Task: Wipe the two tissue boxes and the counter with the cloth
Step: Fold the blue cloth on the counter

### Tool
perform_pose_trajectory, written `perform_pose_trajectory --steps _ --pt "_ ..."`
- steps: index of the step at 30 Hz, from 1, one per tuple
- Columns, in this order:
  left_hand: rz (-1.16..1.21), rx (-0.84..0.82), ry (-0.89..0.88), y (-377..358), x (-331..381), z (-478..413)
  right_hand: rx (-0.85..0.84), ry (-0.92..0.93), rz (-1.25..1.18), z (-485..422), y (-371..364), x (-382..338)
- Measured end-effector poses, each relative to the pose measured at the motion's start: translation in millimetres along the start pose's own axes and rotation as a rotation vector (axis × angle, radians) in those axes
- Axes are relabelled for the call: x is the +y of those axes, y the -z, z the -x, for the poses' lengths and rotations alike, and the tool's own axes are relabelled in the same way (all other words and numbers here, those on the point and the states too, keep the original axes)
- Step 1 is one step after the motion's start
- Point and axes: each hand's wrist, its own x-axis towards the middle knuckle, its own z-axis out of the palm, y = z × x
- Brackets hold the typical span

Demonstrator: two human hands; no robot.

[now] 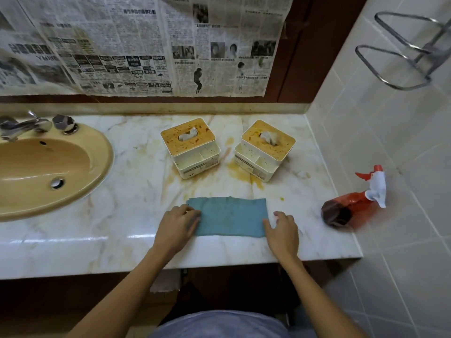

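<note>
Both hands are resting near the front edge of the surface [127, 240], one at each end of the cloth [229, 217], which is lying flat and folded into a long strip, seemingly being squared up for wiping. The left hand [179, 222] is lying over the cloth's left end, its fingers loosely bent and pressing down, not clamped. The right hand [281, 228] is touching the right end, fingers slightly apart and nearly flat, gripping nothing. Toward the back edge, the left box [191, 152] and right box [264, 152] are standing side by side but apart, their tops spattered orange, with stains spreading on the surface between and before them, so wiping is not yet looking begun. A bottle [351, 206] is lying tipped at the right edge, and the sink [22, 206] is sitting at the left.
</note>
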Motion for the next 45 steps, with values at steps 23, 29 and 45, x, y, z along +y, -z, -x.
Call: perform_pose_trajectory --steps 23,29,45 --pt "0.147 -0.081 0.176 8 -24 0 -0.016 -0.092 -0.635 13 8 -70" --pt "0.258 -0.177 0.187 13 -33 -6 -0.113 0.317 -0.455 50 -32 -134" --pt "0.418 -0.181 0.426 19 -11 -6 -0.039 -0.065 -0.042 45 -80 -123"
